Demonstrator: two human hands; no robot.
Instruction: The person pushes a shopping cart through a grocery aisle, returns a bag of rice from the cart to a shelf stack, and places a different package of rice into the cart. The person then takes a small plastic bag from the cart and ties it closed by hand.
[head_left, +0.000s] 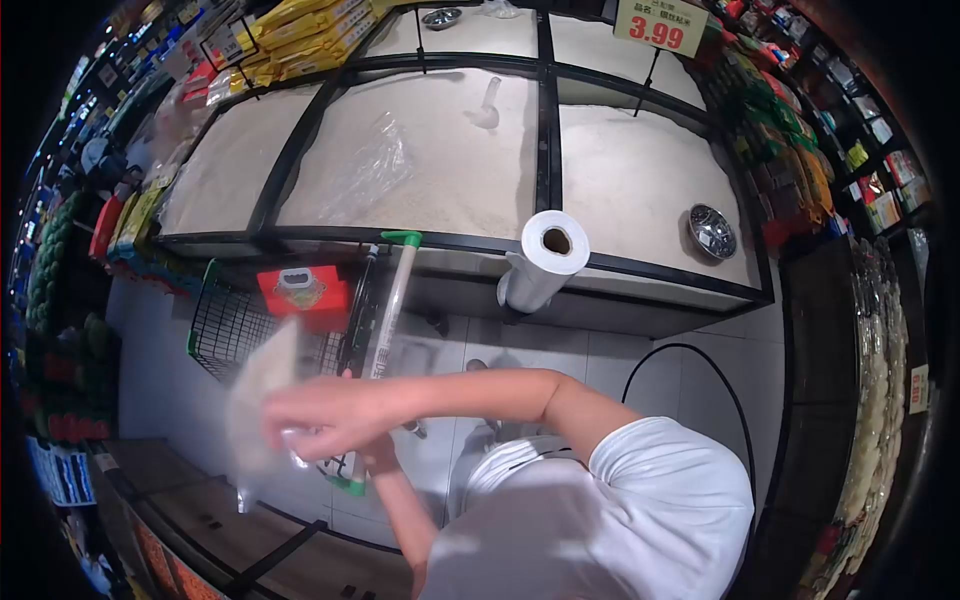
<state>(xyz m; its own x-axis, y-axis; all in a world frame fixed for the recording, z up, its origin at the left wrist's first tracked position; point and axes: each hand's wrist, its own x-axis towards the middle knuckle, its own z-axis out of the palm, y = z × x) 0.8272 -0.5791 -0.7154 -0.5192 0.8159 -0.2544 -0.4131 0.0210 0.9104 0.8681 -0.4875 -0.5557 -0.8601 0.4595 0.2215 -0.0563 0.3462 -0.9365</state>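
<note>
My right hand [325,415] reaches across to the left, its fingers closed on the top of a clear plastic bag of rice [262,385]. The bag is smeared by motion and hangs over the near side of a shopping cart [240,320]. Beneath the right forearm, my left hand [375,455] is mostly hidden near the green-ended cart handle [395,300]; its grip does not show. A red box with a white carry handle [305,298] sits in the cart, just beyond the bag.
Ahead are black-framed bins of white rice [430,150], with a scoop [485,115] and a metal bowl [711,232] in them. A roll of plastic bags [545,255] stands at the bins' front edge. A low wooden display [200,530] lies at lower left; shelves line both sides.
</note>
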